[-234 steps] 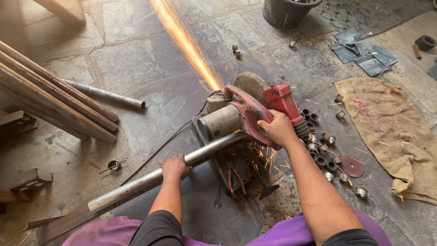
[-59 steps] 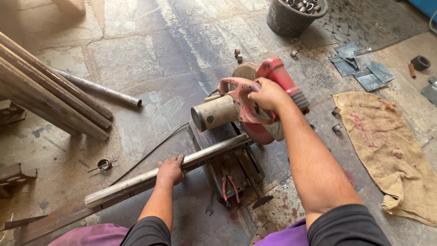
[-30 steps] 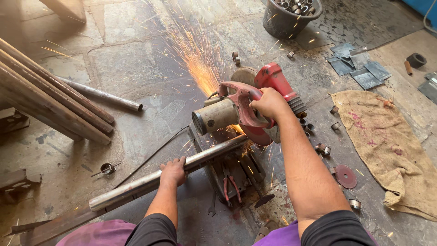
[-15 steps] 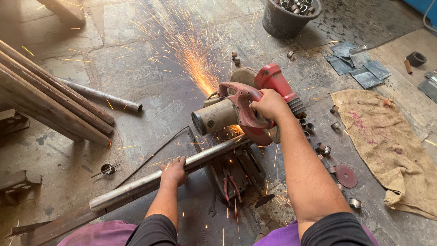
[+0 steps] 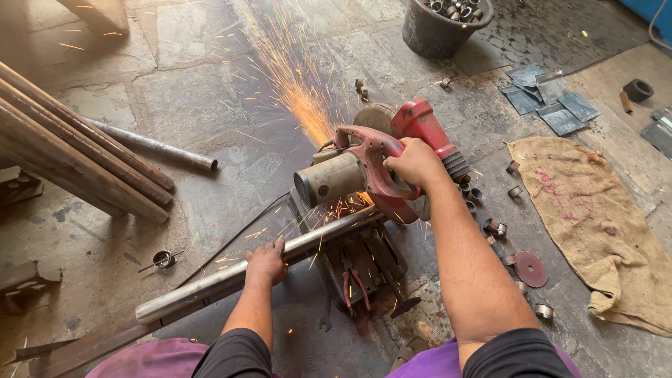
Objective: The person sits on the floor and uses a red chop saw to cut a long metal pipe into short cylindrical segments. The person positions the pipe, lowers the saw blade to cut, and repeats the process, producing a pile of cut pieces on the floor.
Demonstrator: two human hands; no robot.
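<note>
A red chop saw (image 5: 381, 164) stands on the stone floor at the centre, throwing orange sparks (image 5: 297, 98) up and to the left. My right hand (image 5: 414, 162) grips its red handle and holds the saw head down. A long steel pipe (image 5: 238, 273) lies across the saw's base, running down to the left, its right end under the blade. My left hand (image 5: 266, 262) is closed around the pipe a little left of the saw. Short cut metal rings (image 5: 495, 227) lie scattered on the floor to the right of the saw.
Several long rusty pipes (image 5: 77, 157) lie stacked at the left, one thinner pipe (image 5: 157, 145) beside them. A dark bucket (image 5: 444, 24) of cut rings stands at the top. A burlap sack (image 5: 595, 224) lies at the right, metal plates (image 5: 549, 105) above it. A cable (image 5: 224, 245) crosses the floor.
The saw head has come down on the pipe over the last two seconds and the sparks have grown into a wide spray. Both hands keep their hold.
</note>
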